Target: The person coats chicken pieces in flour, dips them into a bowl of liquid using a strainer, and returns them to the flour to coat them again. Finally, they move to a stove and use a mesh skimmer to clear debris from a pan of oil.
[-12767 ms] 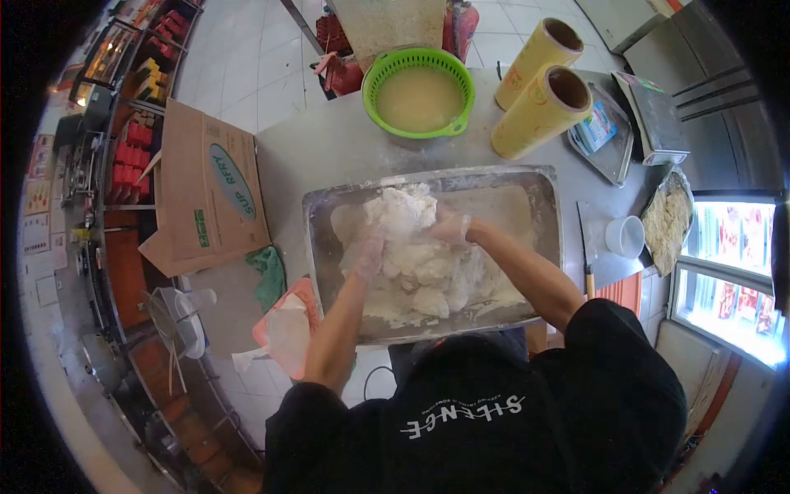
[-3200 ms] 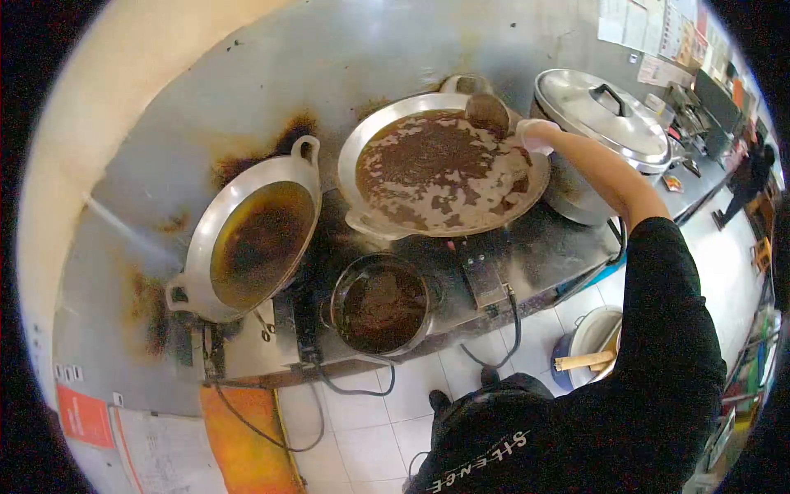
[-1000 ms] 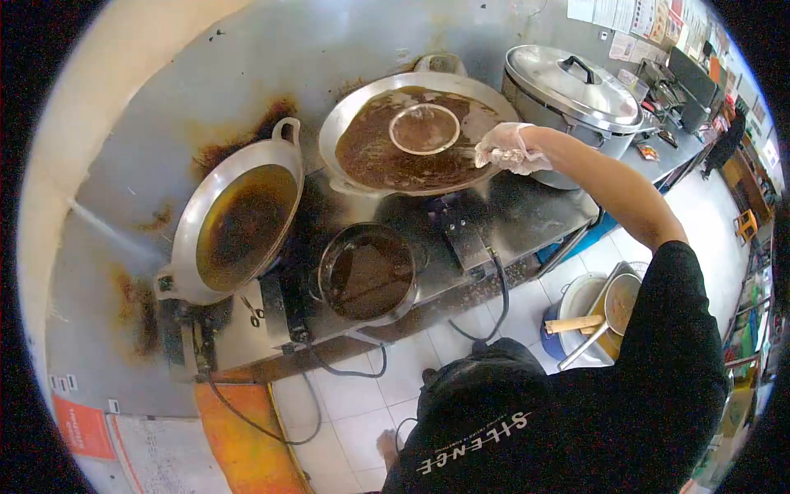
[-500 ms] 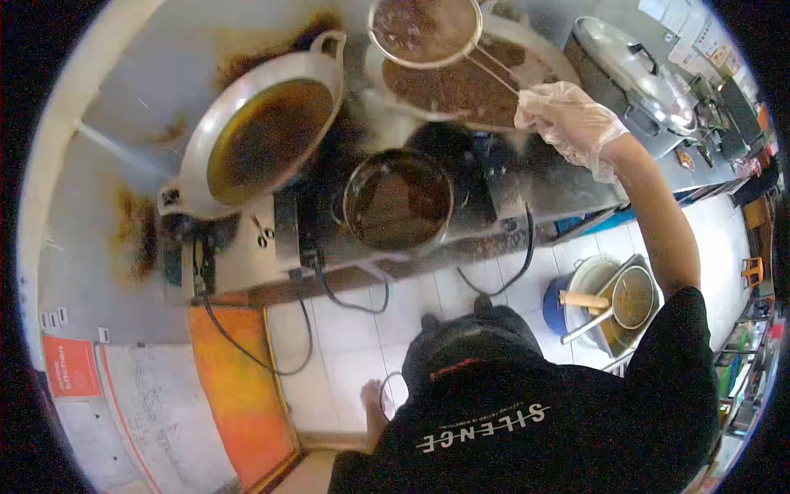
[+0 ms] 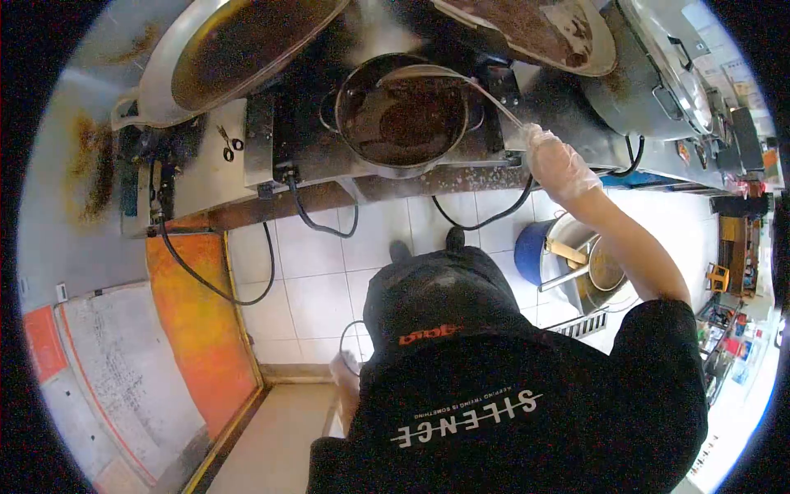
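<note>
My right hand [image 5: 559, 165], in a clear plastic glove, is closed on the long thin handle of a strainer [image 5: 424, 72]. The strainer's round head is tilted over the back rim of a pot of dark liquid [image 5: 403, 123]. Low by my left side is my left hand [image 5: 346, 372], small and blurred, with a thin dark loop [image 5: 352, 323] beside it. Its fingers are too unclear to tell whether they grip the loop.
A wide pan of dark oil [image 5: 255, 49] stands at the back left, another wide pan [image 5: 605, 41] at the back right. Scissors [image 5: 230, 144] lie on the counter. A lidded pot [image 5: 634, 90] is at right; a blue bucket [image 5: 531, 253] stands on the floor.
The strainer has moved from above the right-hand wide pan to the middle pot, with my right hand lower. The view has shifted, so the middle pot sits higher in the frame.
</note>
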`<state>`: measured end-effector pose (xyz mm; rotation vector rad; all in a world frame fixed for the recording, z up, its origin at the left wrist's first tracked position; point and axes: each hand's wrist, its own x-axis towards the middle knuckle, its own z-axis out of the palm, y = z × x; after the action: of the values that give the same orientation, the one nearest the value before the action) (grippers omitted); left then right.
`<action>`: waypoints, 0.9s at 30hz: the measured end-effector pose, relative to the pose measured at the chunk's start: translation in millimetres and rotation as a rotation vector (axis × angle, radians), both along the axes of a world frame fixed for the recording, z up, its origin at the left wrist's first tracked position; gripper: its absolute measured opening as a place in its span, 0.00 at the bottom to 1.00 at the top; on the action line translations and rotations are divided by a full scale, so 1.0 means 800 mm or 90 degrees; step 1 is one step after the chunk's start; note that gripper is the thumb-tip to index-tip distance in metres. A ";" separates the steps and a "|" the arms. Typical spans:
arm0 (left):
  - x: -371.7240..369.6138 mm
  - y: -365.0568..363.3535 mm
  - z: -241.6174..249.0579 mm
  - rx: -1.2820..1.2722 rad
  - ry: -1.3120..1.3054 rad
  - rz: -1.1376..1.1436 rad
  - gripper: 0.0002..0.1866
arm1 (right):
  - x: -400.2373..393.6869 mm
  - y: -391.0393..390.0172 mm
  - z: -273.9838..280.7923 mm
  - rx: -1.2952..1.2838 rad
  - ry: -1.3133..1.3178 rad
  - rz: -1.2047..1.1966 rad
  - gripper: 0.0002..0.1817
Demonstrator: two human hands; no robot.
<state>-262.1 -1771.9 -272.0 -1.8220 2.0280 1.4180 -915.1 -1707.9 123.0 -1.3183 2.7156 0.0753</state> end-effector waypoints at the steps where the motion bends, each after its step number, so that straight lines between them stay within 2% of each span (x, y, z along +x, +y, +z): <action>1: 0.002 0.009 0.000 -0.003 -0.011 0.000 0.18 | -0.003 -0.002 -0.001 -0.028 0.018 0.020 0.13; 7: -0.003 0.020 -0.008 -0.031 -0.011 0.010 0.17 | -0.022 -0.004 0.001 -0.006 0.010 0.035 0.09; 9: -0.025 0.015 -0.006 -0.051 0.021 0.043 0.17 | -0.004 -0.024 0.036 0.036 -0.006 -0.005 0.09; 12: -0.052 0.005 0.005 -0.106 0.128 0.126 0.17 | -0.028 -0.009 0.033 0.066 -0.017 -0.003 0.09; 14: -0.076 -0.010 0.027 -0.085 0.111 0.132 0.17 | -0.019 -0.009 0.050 0.036 -0.055 -0.013 0.10; 15: -0.089 -0.020 0.049 -0.011 0.038 0.115 0.17 | -0.019 -0.010 0.057 0.022 -0.073 -0.015 0.10; 18: -0.074 -0.034 0.029 -0.286 -0.117 -0.296 0.15 | -0.055 0.022 0.066 -0.009 0.258 0.508 0.15; 19: -0.066 -0.039 0.007 -0.202 -0.143 -0.259 0.15 | -0.052 0.018 0.078 -0.032 0.278 0.425 0.12; 20: -0.053 -0.044 -0.014 -0.119 -0.170 -0.227 0.14 | -0.061 0.016 0.092 -0.135 0.185 0.410 0.13; 21: -0.046 -0.034 -0.021 -0.243 -0.138 -0.295 0.14 | -0.077 0.015 0.107 -0.242 0.093 0.392 0.13; 22: -0.042 -0.024 -0.027 -0.366 -0.103 -0.361 0.14 | -0.084 0.011 0.140 -0.241 -0.113 0.273 0.13; 23: -0.047 -0.029 -0.032 -0.256 -0.116 -0.300 0.14 | -0.091 0.008 0.173 -0.263 -0.290 0.128 0.12; 24: -0.052 -0.034 -0.040 -0.146 -0.135 -0.235 0.14 | -0.095 0.005 0.213 -0.169 -0.576 -0.122 0.13; 25: -0.054 -0.038 -0.050 -0.035 -0.155 -0.165 0.13 | -0.116 0.010 0.212 -0.243 -0.550 -0.178 0.13; 26: -0.046 -0.038 -0.071 -0.156 -0.138 -0.268 0.13 | -0.141 0.012 0.208 -0.315 -0.522 -0.229 0.13; 27: -0.037 -0.035 -0.094 -0.276 -0.121 -0.365 0.12 | -0.168 0.012 0.207 -0.297 -0.471 -0.227 0.12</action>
<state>-291.3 -1799.7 -347.0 -1.2353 2.5913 0.6666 -1049.7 -1697.9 289.0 -0.6886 2.3003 -0.9257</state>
